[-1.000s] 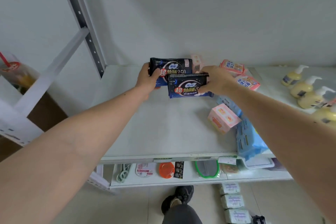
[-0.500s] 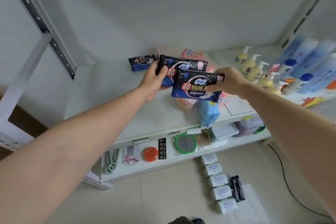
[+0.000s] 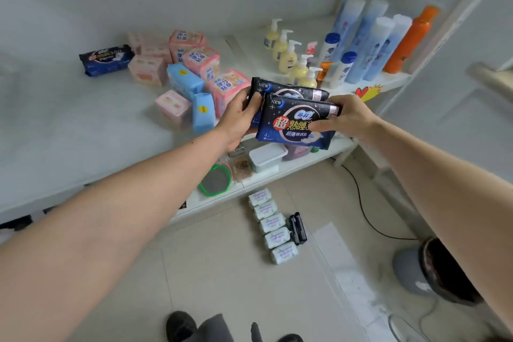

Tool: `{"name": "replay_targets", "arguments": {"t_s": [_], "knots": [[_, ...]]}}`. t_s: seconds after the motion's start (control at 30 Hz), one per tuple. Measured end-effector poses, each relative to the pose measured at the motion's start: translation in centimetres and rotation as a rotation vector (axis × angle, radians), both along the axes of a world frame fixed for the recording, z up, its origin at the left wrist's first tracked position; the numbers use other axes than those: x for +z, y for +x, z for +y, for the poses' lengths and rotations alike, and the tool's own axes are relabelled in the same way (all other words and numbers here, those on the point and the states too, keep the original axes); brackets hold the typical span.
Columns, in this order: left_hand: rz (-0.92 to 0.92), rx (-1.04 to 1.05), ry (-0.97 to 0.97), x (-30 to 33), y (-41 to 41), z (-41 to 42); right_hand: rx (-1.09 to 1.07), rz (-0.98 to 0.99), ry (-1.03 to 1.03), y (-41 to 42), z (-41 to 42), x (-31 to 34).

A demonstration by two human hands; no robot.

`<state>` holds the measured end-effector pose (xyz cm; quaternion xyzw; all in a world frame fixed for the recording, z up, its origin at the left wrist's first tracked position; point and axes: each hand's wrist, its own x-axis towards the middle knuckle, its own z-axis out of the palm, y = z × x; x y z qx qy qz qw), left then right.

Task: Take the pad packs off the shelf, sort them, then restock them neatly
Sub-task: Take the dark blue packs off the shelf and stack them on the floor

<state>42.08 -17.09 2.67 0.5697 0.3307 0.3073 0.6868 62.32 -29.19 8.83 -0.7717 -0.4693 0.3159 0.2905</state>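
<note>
Two dark pad packs held in front of the shelf [image 3: 83,125].
The left hand [image 3: 238,116] grips the far pack [image 3: 291,90]; the right hand [image 3: 347,116] pinches the near pack [image 3: 294,125], overlapping it, right of the pink and blue packs [image 3: 200,64].

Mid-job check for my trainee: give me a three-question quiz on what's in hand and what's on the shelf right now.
1. True or false: the left hand and the right hand each grip a dark navy pad pack.
2. Multiple choice: where does the third dark navy pack lie? A) on the floor B) on the shelf, left of the pink packs C) among the pump bottles
3. Fill in: the row of white packs lies on the ____.

Key: 1 true: the left holds the rear pack, the right the front pack. 2 B. 3 floor.
</note>
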Motion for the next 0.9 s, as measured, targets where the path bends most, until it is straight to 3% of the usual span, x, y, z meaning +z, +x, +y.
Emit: {"name": "replay_targets", "arguments": {"t_s": [0.3,0.63,0.9], "knots": [[0.219,-0.046,-0.079,-9.0,10.8,-10.3,-0.054,-0.030,-0.107,10.7,-9.1,-10.0],[0.421,-0.063,-0.311,-18.9,16.8,-10.4,-0.061,-0.092,-0.164,15.8,-9.4,-20.6],[0.514,-0.031,-0.453,-26.6,20.9,-12.0,-0.155,0.085,-0.167,19.6,-9.4,-30.2]]}}
